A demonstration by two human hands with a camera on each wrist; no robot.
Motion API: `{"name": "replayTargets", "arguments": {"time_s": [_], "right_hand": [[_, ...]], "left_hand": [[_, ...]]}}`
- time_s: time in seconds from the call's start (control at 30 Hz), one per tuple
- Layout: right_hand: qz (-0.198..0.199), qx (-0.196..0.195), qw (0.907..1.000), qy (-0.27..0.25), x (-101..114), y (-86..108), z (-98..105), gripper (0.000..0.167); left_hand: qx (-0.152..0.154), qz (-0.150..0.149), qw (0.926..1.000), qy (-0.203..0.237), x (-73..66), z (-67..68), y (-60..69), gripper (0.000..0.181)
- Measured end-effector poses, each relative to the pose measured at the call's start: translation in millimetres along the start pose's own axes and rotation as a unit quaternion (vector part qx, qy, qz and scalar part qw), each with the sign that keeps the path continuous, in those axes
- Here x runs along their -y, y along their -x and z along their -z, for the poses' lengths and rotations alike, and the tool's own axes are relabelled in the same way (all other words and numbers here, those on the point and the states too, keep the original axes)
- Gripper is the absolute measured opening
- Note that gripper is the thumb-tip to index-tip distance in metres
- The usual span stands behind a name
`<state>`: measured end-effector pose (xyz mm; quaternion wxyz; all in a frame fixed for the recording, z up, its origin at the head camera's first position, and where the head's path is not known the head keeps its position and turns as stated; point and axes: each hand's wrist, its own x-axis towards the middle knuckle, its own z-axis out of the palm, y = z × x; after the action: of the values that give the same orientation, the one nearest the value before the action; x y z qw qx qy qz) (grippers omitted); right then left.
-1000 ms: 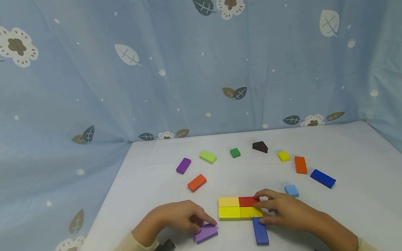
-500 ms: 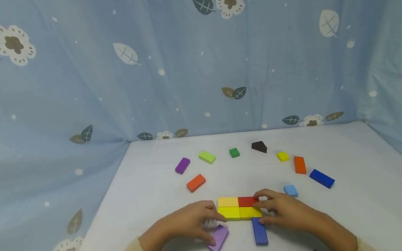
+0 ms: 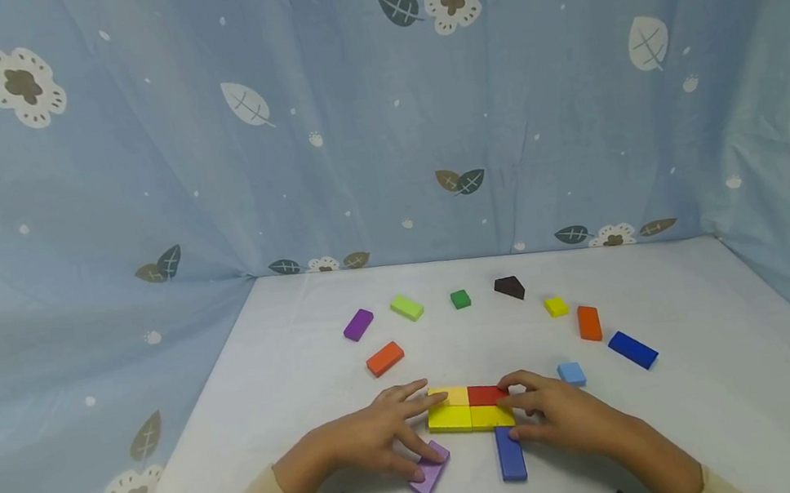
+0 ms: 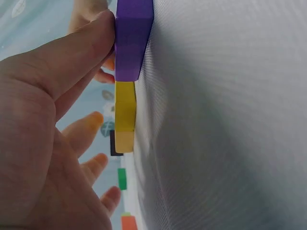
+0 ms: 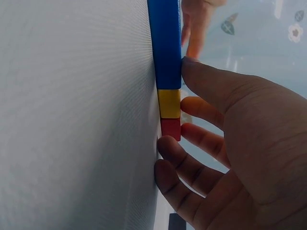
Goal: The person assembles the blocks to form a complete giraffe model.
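My left hand (image 3: 375, 442) is spread wide — its thumb and one finger press on top of the purple block (image 3: 433, 474). That block lies slanted on the woven white cloth (image 3: 293, 382), near the blue block (image 3: 512, 461). My right hand (image 3: 571, 416) is loose, fingers apart — thumb on the blue block, fingertips touching the red block (image 3: 483, 396) and the yellow block (image 3: 488, 418). These blocks are smooth, with straight sides. Both palms face down.

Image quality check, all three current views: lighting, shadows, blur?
Head: even light, block edges fairly crisp, soft shadow under the left hand; left wrist: broad shadow over the white cloth beside the purple block; right wrist: dim, right hand dusky, curtain pale and soft.
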<state>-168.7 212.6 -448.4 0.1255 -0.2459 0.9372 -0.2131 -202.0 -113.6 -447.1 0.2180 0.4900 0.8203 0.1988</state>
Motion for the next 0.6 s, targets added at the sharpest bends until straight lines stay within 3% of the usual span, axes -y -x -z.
{"name": "replayTargets", "arguments": {"time_s": [0.6], "right_hand": [[0.0,0.001,1.0,0.002,-1.0,-0.6,0.4,0.046]], "left_hand": [[0.009,-0.004,0.9998,-0.018,-0.1,4.7,-1.7,0.034]]}}
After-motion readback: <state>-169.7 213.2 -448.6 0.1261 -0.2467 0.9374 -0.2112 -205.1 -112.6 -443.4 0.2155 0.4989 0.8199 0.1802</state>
